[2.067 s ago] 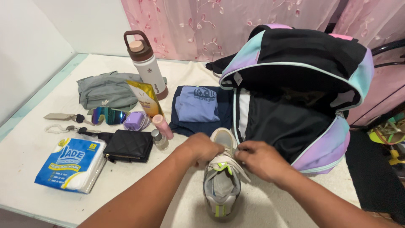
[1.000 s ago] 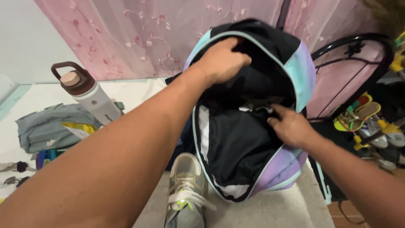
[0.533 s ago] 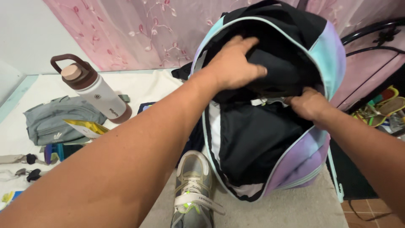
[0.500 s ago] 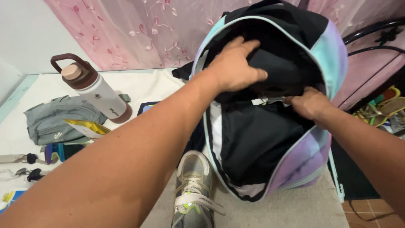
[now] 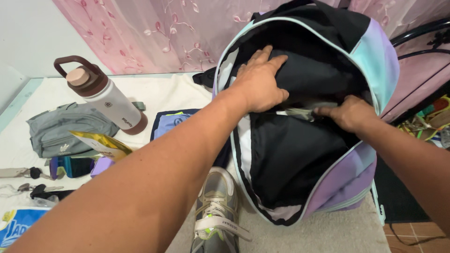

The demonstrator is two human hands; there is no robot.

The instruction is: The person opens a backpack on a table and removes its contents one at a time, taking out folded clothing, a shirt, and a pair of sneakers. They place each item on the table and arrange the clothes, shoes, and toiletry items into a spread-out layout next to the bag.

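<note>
Head view: left hand (image 5: 259, 83) laid flat, fingers spread, on the black lining inside the open backpack (image 5: 370, 56), seemingly pressing the upper panel back to hold the mouth wide; not closed on anything. Right hand (image 5: 349, 114) further in and lower, fingertips pinched on a pale strip of fabric or zipper edge near the middle divider, though hard to tell exactly what; hands near each other but apart. Backpack upright on the white bedsheet (image 5: 168, 96), black inside, pastel blue and purple outside, against a pink curtain (image 5: 154, 33). Just below its opening, a grey sneaker (image 5: 216, 213) with white laces. To the left: white water bottle (image 5: 101, 93) with brown lid, grey waist pouch (image 5: 65, 131), yellow packet (image 5: 101, 144), folded blue garment (image 5: 171, 127), keys (image 5: 28, 189).
</note>
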